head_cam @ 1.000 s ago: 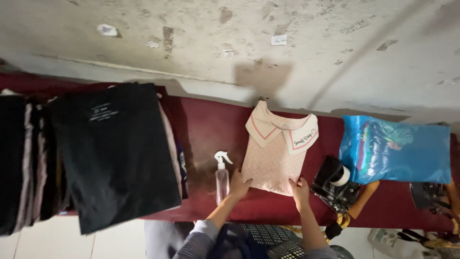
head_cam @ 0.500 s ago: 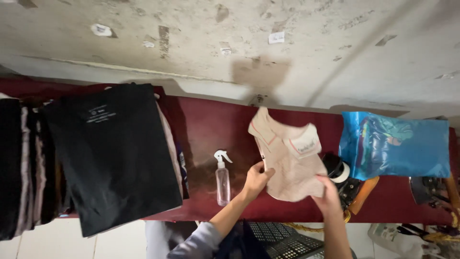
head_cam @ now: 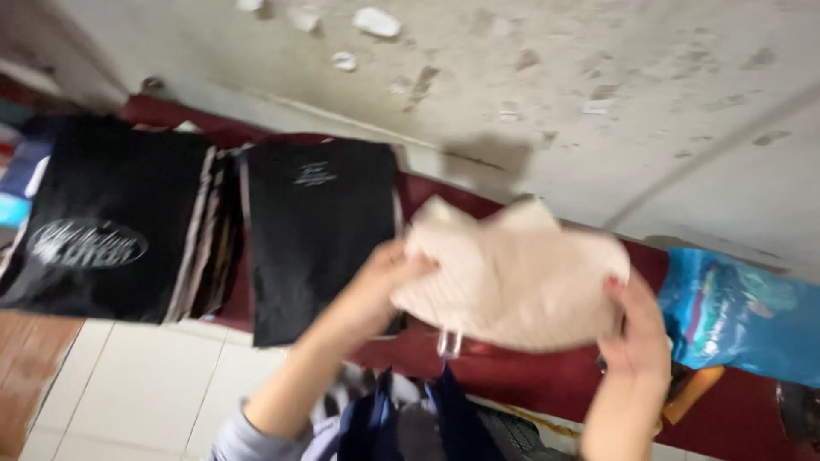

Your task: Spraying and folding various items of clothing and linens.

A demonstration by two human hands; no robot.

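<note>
A dark red table [head_cam: 530, 384] runs along a stained, pale wall [head_cam: 598, 102], with tiled floor at the lower left. Black folded shirts [head_cam: 320, 230] lie stacked at the left, and a blue plastic bag [head_cam: 743, 312] sits at the right edge. At centre frame I hold a cream garment [head_cam: 512, 277] above the table, my left hand [head_cam: 376, 286] and right hand [head_cam: 636, 333] gripping its opposite edges with closed fingers.

Folded cream shirt [head_cam: 512, 277], lifted above red table [head_cam: 512, 380]
</note>
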